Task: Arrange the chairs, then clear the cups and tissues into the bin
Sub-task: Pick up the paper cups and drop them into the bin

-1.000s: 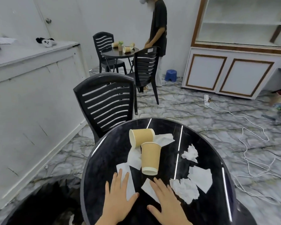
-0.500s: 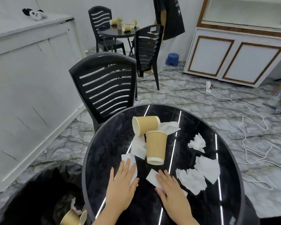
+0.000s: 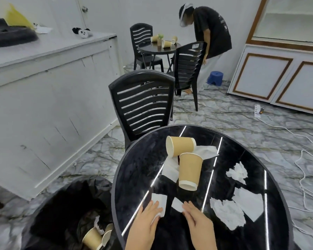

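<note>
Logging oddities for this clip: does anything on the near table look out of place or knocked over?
Yes. Both paper cups lie tipped on their sides: one at the far edge, another mouth toward the camera. Loose tissues are scattered over the black table. No spilled liquid visible.

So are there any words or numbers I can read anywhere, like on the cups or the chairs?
No text here can be read.
White sticker on the far chair's backrest: too small and blurred to read.
Pale print on the other person's black shirt: too blurred to read.
Paper cups on the near table: plain, no print visible.
</note>
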Available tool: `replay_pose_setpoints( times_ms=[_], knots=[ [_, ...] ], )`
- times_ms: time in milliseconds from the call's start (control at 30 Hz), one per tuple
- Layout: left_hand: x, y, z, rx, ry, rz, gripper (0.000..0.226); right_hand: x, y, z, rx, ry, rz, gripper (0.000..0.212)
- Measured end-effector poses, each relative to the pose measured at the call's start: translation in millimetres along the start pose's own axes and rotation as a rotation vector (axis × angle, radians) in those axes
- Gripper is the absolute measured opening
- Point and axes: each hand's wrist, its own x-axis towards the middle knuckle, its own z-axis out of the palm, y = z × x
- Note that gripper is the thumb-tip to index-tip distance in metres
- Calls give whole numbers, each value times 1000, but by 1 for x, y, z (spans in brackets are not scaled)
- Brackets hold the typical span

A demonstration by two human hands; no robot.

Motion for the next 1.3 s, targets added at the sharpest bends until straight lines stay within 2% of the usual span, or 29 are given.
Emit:
replay_pose_setpoints(
  times_ms=[67,133,167,267,367,400,467,533,633,933,1300],
  knots=[
    [-6,7,-7,-104,47,-77,39,-2,-12,14,50,-42,-6,79],
    [-14,8,-15,-157,120,-164,59,-4,-28,29,71,-124,-24,58],
    [-17,7,-21,-180,160,-205,61,-4,-35,36,81,-158,-36,45],
    [-29,-4,-48,-225,244,-305,51,-2,-48,64,93,-232,-36,29],
    [-42,-12,-87,-292,386,-397,13,-1,-73,97,78,-323,-72,28],
    [-46,-19,-100,-314,436,-422,18,-2,-81,110,68,-351,-85,31],
    [-58,-33,-122,-392,467,-520,12,-4,-94,138,52,-403,-98,32],
    [-70,-55,-144,-389,495,-590,26,-9,-107,166,39,-441,-101,30],
    [-89,-89,-172,-388,507,-651,28,-16,-123,206,47,-490,-71,36],
    [-106,-166,-214,-452,484,-753,22,-21,-122,298,-72,-567,29,21],
    [-86,-265,-157,-456,401,-824,24,-11,-38,389,-197,-630,163,23]
  ],
)
